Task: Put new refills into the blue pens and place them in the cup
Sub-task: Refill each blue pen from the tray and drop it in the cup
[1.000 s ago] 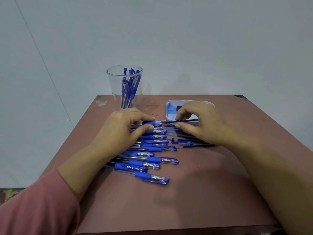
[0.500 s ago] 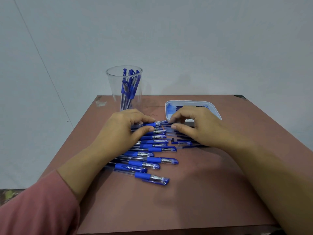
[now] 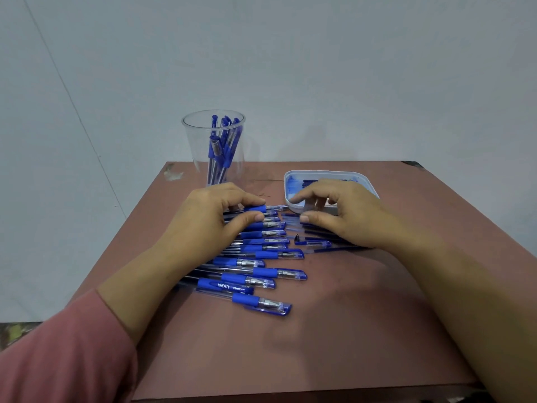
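Several blue pens lie in a row on the brown table. My left hand rests over the far end of the row, with thumb and fingers closed on the blue grip of the farthest pen. My right hand hovers just right of that pen's tip, over thin dark refills. Its fingers are apart and nothing shows between them. A clear plastic cup at the back left holds several blue pens.
A shallow white tray with blue pieces in it stands behind my right hand. A small dark pen tip and a short blue-capped piece lie between the pen row and the refills. A pale wall is close behind the table.
One second ago my right hand held a dark refill at the mouth of the farthest pen. The refill has gone into the barrel, and my right hand has drawn slightly back with its fingers opened.
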Motion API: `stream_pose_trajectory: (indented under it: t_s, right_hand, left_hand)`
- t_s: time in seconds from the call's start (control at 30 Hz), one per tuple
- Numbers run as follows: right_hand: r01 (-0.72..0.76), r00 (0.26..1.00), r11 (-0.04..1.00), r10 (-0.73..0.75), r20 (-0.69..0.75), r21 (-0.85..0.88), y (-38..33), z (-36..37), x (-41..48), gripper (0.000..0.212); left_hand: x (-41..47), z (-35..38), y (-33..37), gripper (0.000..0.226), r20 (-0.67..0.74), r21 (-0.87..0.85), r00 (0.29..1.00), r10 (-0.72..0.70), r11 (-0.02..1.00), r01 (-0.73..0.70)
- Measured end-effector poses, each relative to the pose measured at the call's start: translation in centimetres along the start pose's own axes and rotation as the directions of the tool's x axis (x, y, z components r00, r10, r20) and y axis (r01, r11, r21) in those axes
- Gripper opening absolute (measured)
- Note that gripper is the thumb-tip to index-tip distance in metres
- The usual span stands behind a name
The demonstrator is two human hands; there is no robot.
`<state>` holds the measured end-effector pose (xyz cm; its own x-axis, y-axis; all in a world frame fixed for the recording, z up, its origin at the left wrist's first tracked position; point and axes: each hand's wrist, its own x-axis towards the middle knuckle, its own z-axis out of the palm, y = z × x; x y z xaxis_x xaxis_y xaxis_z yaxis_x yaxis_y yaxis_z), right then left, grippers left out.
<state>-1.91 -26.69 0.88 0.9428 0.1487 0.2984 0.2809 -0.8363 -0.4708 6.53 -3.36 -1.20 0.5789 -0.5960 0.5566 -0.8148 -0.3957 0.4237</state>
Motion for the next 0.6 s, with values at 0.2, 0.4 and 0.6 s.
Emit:
stream_pose_trajectory:
  t_s: [0.2, 0.4, 0.6]
  right_hand:
    - [0.015, 0.982, 0.993, 0.008, 0.187, -0.121, -0.5, 0.1, 0.0, 0.02]
    - [0.063, 0.978, 0.969, -0.012, 0.208, -0.239, -0.6, 0.8, 0.3, 0.015]
    - [-0.002, 0.999, 1.0, 0.003, -0.043, 0.007, -0.6, 0.5, 0.1, 0.014]
  left_hand:
    - [0.0, 0.0, 0.0, 0.032, 0.017, 0.004, 1.0, 0.001, 1.0, -0.002]
    - [0.0, -0.1, -0.1, 0.035, 0.016, 0.01, 1.0, -0.001, 1.0, 0.001]
    - [0.0, -0.1, -0.1, 0.032, 0.012, 0.012, 1.0, 0.002, 1.0, -0.002]
